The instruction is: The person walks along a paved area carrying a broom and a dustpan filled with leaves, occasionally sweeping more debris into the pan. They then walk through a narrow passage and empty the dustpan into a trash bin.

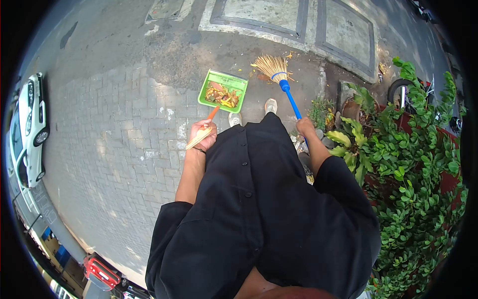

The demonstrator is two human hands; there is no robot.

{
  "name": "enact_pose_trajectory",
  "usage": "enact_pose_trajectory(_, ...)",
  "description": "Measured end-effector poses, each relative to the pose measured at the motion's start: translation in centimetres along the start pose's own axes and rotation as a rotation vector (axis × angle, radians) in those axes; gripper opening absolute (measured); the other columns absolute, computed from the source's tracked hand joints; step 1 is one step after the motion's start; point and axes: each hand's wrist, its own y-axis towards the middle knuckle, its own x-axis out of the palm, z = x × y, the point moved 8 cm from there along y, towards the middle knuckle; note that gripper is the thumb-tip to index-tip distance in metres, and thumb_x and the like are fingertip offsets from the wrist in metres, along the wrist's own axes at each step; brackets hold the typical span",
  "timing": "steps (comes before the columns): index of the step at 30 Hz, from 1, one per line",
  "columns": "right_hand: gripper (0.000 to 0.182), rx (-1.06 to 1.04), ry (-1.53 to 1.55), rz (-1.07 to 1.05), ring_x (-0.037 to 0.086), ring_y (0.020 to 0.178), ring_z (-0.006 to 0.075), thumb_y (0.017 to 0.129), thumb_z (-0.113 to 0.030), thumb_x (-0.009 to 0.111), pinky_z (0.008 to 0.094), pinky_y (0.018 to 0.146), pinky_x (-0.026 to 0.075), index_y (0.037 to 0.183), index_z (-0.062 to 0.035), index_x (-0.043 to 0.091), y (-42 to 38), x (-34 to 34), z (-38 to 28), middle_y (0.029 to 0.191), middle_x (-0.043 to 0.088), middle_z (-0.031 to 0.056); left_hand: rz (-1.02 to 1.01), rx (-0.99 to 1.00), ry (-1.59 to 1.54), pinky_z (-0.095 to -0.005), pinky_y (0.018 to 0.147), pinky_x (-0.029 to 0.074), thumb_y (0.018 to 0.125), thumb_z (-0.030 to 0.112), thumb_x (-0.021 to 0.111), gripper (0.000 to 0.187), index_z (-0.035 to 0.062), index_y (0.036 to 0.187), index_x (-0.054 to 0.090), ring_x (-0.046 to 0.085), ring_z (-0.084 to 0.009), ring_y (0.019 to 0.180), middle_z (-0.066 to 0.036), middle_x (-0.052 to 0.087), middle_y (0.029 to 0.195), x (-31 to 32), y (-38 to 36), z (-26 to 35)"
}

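Note:
My left hand (pixel 205 130) is closed around the orange handle of a green dustpan (pixel 243 94). Inside the pan lies a heap of yellow and brown dry leaves (pixel 222 95). A pale yellowish strip (pixel 199 137) lies across the left hand, in line with the handle. My right hand (pixel 305 126) grips the blue handle of a broom (pixel 292 99). Its straw bristles (pixel 270 66) fan out over the pavement, to the right of the pan and apart from it. A few yellow leaf bits lie near the bristles.
Leafy green bushes (pixel 413 184) and a potted plant (pixel 351 142) line the right side. My shoes (pixel 271 106) stand just behind the pan and broom. Concrete slabs (pixel 261 12) lie ahead. A white car (pixel 32 129) stands at the left, a red vehicle (pixel 101 271) at the lower left.

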Motion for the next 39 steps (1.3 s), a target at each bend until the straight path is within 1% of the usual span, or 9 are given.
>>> enact_pose_trajectory(5, 0.040, -0.116, -0.023, -0.003, 0.057, 0.085, 0.0452, 0.089, -0.030, 0.041, 0.0495, 0.076, 0.045, 0.094, 0.0074, 0.055, -9.4, -4.5, 3.4, 0.085, 0.058, 0.0322, -0.003, 0.074, -0.229, -0.0232, 0.036, 0.026, 0.082, 0.001, 0.044, 0.017, 0.0057, 0.068, 0.035, 0.029, -0.0110, 0.039, -0.001, 0.034, 0.051, -0.5, 1.3, -1.4)
enact_pose_trajectory(13, 0.041, -0.333, -0.109, -0.131, 0.057, 0.091, 0.0424, 0.091, -0.029, 0.035, 0.0483, 0.079, 0.046, 0.093, 0.0036, 0.059, 0.0, -8.4, -1.7, 0.093, 0.060, 0.0266, 0.000, 0.404, -0.504, -0.0219, 0.037, 0.026, 0.082, 0.002, 0.042, 0.016, 0.0042, 0.067, 0.037, 0.032, -0.0112, 0.042, -0.002, 0.034, 0.053, 0.0, 5.0, -6.1)
enact_pose_trajectory(14, 0.040, -0.338, -0.144, -0.153, 0.057, 0.092, 0.0411, 0.091, -0.029, 0.035, 0.0473, 0.080, 0.046, 0.093, 0.0027, 0.060, 1.7, -9.0, -1.4, 0.095, 0.060, 0.0253, -0.048, 0.485, -0.456, -0.0206, 0.037, 0.027, 0.088, 0.006, 0.038, 0.006, 0.0020, 0.092, 0.036, 0.037, -0.0108, 0.045, -0.003, 0.039, 0.055, -0.4, 5.2, -6.4)
enact_pose_trajectory(17, 0.039, -0.363, -0.261, -0.191, 0.058, 0.094, 0.0378, 0.091, -0.029, 0.036, 0.0447, 0.081, 0.047, 0.093, 0.0006, 0.061, 5.5, -10.4, 0.4, 0.097, 0.061, 0.0224, 0.010, 0.562, -0.502, -0.0204, 0.038, 0.028, 0.089, 0.007, 0.038, 0.012, 0.0015, 0.099, 0.035, 0.038, -0.0108, 0.045, -0.003, 0.039, 0.055, 2.0, 3.9, -9.6)
enact_pose_trajectory(23, 0.041, -0.359, -0.464, -0.086, 0.061, 0.088, 0.0365, 0.091, -0.034, 0.038, 0.0459, 0.076, 0.049, 0.095, 0.0005, 0.059, 10.0, -19.6, 14.0, 0.088, 0.063, 0.0212, 0.038, 0.469, -0.449, -0.0220, 0.036, 0.024, 0.082, 0.002, 0.042, 0.007, 0.0003, 0.078, 0.037, 0.031, -0.0104, 0.040, -0.001, 0.032, 0.051, 2.8, 5.6, -13.9)
enact_pose_trajectory(28, 0.040, -0.360, -0.264, -0.152, 0.062, 0.073, 0.0370, 0.090, -0.036, 0.043, 0.0452, 0.062, 0.048, 0.091, 0.0025, 0.055, 9.2, -26.1, 21.1, 0.081, 0.062, 0.0221, 0.127, 0.355, -0.297, -0.0223, 0.035, 0.024, 0.082, 0.001, 0.043, 0.008, 0.0006, 0.075, 0.039, 0.028, -0.0104, 0.040, 0.000, 0.030, 0.052, 4.9, 8.5, -16.5)
enact_pose_trajectory(32, 0.040, 0.109, 0.301, -0.373, 0.058, 0.058, 0.0255, 0.089, -0.034, 0.045, 0.0372, 0.060, 0.047, 0.098, 0.0048, 0.052, 6.9, -25.8, 22.7, 0.065, 0.056, 0.0136, 0.113, 0.243, -0.218, -0.0223, 0.034, 0.024, 0.082, 0.001, 0.042, 0.006, 0.0006, 0.077, 0.039, 0.030, -0.0105, 0.038, -0.001, 0.034, 0.052, 3.6, 12.2, -16.5)
enact_pose_trajectory(37, 0.039, -0.245, -0.086, 0.035, 0.059, 0.088, 0.0406, 0.085, -0.030, 0.050, 0.0439, 0.077, 0.047, 0.101, 0.0053, 0.049, 12.1, -22.8, 17.1, 0.093, 0.060, 0.0267, 0.221, 0.061, -0.154, -0.0207, 0.035, 0.025, 0.084, 0.003, 0.042, 0.006, -0.0011, 0.083, 0.038, 0.032, -0.0091, 0.038, 0.000, 0.038, 0.053, 2.8, 15.3, -16.7)
enact_pose_trajectory(39, 0.039, -0.154, -0.089, -0.039, 0.053, 0.101, 0.0407, 0.084, -0.026, 0.050, 0.0433, 0.085, 0.044, 0.104, 0.0063, 0.048, 12.7, -21.5, 13.7, 0.102, 0.056, 0.0297, 0.231, 0.031, -0.073, -0.0194, 0.036, 0.029, 0.084, 0.002, 0.046, 0.009, -0.0034, 0.087, 0.038, 0.039, -0.0085, 0.039, 0.000, 0.041, 0.053, 2.0, 16.2, -16.2)
